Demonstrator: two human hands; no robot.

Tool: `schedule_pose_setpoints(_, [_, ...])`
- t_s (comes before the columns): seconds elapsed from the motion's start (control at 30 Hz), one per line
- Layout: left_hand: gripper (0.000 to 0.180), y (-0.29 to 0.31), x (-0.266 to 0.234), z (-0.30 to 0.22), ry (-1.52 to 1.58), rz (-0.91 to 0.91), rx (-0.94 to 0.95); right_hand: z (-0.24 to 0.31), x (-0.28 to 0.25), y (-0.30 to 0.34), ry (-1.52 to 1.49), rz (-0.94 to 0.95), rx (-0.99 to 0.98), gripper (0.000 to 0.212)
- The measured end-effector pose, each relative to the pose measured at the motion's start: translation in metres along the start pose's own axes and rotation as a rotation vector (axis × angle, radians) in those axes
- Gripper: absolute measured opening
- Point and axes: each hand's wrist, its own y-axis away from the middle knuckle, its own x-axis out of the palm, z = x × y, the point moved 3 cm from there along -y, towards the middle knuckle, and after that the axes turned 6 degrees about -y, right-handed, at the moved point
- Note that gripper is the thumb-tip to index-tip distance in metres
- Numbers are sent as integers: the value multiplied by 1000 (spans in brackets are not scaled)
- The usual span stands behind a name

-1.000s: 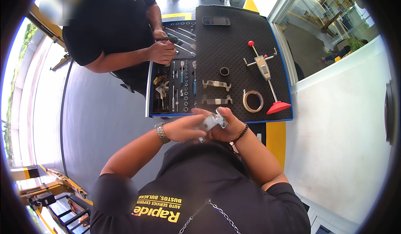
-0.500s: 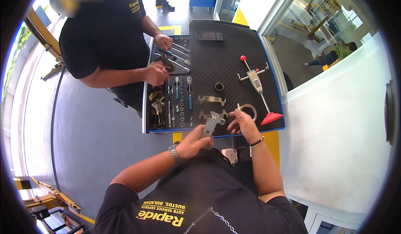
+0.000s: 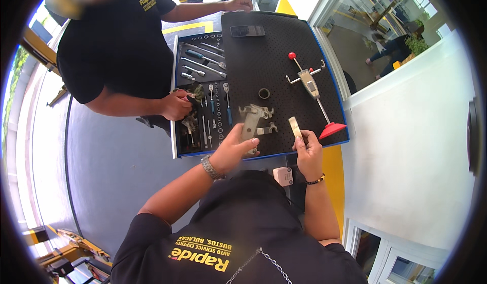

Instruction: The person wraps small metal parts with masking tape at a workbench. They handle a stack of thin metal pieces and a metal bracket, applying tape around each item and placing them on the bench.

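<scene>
My left hand (image 3: 229, 151) grips a grey metal bracket (image 3: 249, 128), a flat plate with a hole, tilted above the near edge of the black mat. To its right, my right hand (image 3: 309, 157) pinches a tan roll of tape (image 3: 294, 127), seen edge-on between thumb and fingers. On the mat beside the bracket lies a small metal piece with a forked end (image 3: 266, 130). The bracket partly covers another notched metal piece (image 3: 266, 112) behind it. Farther back stands a dark short ring (image 3: 264, 93).
A rod tool (image 3: 309, 83) with a red ball and red cone lies on the mat's right. A phone (image 3: 247, 31) rests at the back. Left, a tray holds ratchets (image 3: 228, 104) and sockets. A co-worker (image 3: 122, 45) stands beside it, one hand (image 3: 177, 105) over the tray.
My right hand has lifted the tape roll off the mat and turned it edge-on. The bracket has shifted slightly left. The co-worker's far arm has reached out to the mat's back corner.
</scene>
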Motion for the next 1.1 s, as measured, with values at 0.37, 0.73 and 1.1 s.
schedule_pose_setpoints(0.37, [61,3,49,-22,-159,210,-47,73,-32,43,68,155,-219,23])
schedule_pose_setpoints(0.73, [56,4,72,-27,-261,193,-30,97,-32,50,193,124,-289,24])
schedule_pose_setpoints(1.1, [50,7,75,-31,-323,170,11,101,-22,51,247,71,-326,25])
